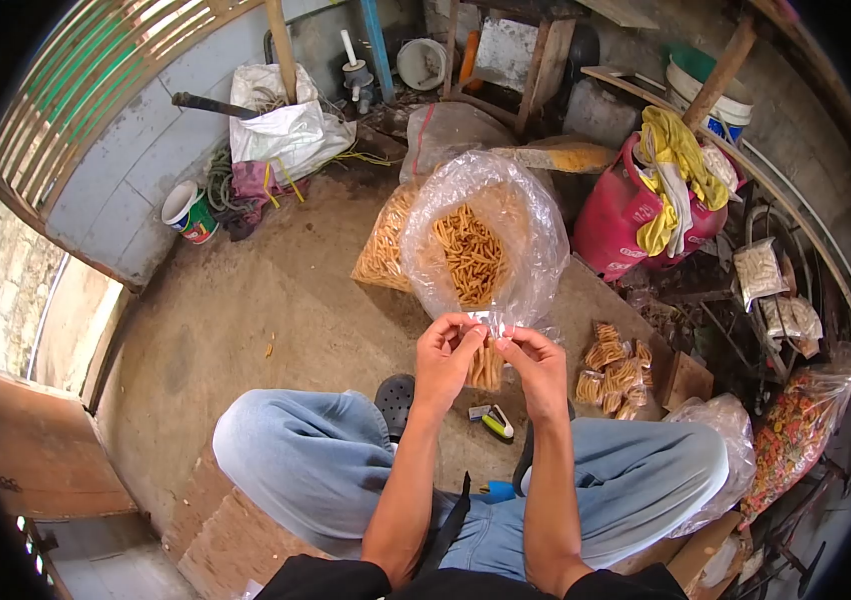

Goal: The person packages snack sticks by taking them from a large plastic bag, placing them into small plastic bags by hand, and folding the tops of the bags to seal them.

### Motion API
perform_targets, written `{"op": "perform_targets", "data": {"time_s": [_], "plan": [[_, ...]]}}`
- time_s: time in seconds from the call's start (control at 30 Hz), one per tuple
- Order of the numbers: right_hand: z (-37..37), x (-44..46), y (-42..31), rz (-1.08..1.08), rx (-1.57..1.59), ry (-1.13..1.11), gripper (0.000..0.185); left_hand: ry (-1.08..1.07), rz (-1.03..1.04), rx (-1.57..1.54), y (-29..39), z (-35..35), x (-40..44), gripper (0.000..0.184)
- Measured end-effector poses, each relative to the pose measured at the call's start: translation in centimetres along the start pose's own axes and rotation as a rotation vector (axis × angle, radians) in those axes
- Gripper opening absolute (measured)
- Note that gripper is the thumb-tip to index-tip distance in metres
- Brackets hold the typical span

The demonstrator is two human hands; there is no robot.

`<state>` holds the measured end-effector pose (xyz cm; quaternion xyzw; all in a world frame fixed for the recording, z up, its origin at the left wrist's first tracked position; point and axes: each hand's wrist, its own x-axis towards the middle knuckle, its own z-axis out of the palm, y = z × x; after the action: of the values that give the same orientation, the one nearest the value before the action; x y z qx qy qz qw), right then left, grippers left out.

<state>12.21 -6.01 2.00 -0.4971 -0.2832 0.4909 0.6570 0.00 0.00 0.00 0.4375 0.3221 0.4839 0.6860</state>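
Note:
Between my knees, a small clear bag of tan stick-shaped snacks (pixel 485 369) hangs from my fingers. My left hand (pixel 446 358) pinches the left side of its top edge, and my right hand (pixel 536 362) pinches the right side. Just beyond them stands a large open clear plastic bag (pixel 426 237), with many loose snack sticks (pixel 470 258) inside. Several filled small bags (pixel 621 372) lie in a pile on the floor to the right. Below my hands, a green and black stapler (pixel 497 425) lies beside a small box (pixel 479 412).
Another filled bag (pixel 383 245) leans left of the large one. A red gas cylinder (pixel 618 215) with yellow cloths stands at the right. A white sack (pixel 291 135) and a small bucket (pixel 189 212) are at the back left. A colourful bag (pixel 796 435) sits at the far right.

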Motion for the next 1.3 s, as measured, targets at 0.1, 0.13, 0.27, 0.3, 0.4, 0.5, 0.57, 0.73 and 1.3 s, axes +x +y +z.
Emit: {"op": "perform_targets", "data": {"time_s": [0.1,0.13,0.27,0.3,0.4,0.5,0.57,0.73,1.3], "plan": [[-0.1,-0.3,-0.2,0.011,-0.023,0.030,0.018,0.039,-0.004,-0.101,0.3,0.7,-0.4,0.008],[0.0,-0.2,0.1,0.006,-0.013,0.040,0.017,0.059,-0.027,-0.128,0.5,0.7,-0.5,0.008],[0.2,0.0,0.6,-0.059,-0.029,0.061,0.016,0.148,-0.024,-0.126,0.7,1.1,-0.8,0.009],[0.3,0.0,0.6,-0.060,-0.030,0.060,0.016,0.148,-0.022,-0.127,0.7,1.1,-0.7,0.009],[0.4,-0.2,0.3,-0.104,-0.116,0.077,0.016,0.136,-0.047,-0.182,1.2,0.9,-0.7,0.010],[0.2,-0.4,-0.5,-0.038,-0.027,0.048,0.017,0.003,-0.161,-0.278,2.3,0.4,-0.6,0.017],[0.1,-0.4,-0.7,0.006,0.010,0.036,0.016,-0.100,-0.252,-0.253,2.8,0.2,-0.6,0.024],[0.0,-0.4,-1.1,0.030,-0.026,0.003,0.017,-0.031,-0.175,-0.052,1.4,0.0,-0.6,0.020],[0.3,0.1,0.6,-0.148,-0.082,0.063,0.011,0.084,-0.055,0.046,0.9,0.8,-0.7,0.018]]}}
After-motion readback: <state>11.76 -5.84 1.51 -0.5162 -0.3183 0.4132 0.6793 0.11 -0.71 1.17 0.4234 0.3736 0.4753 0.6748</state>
